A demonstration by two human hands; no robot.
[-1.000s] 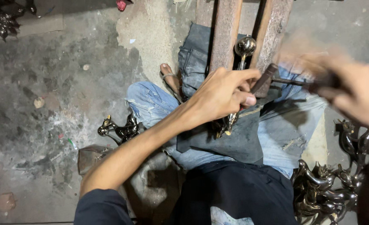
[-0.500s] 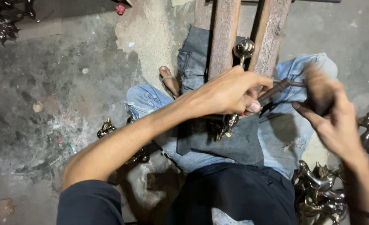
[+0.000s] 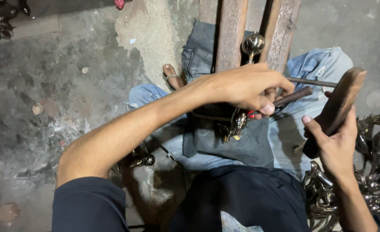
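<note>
A person sits with a shiny brass piece (image 3: 241,86) on the lap: round knob on top, ornate base, possibly an animal figure. The left hand (image 3: 246,88) clutches it; the right hand (image 3: 334,141) grips a wooden block (image 3: 340,103).

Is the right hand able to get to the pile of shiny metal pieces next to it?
Probably yes, but not freely. The pile of metal pieces lies just beside the right hand with nothing between them. That hand is wrapped around a wooden tool, though, so its fingers look too busy to pick anything up.
</note>
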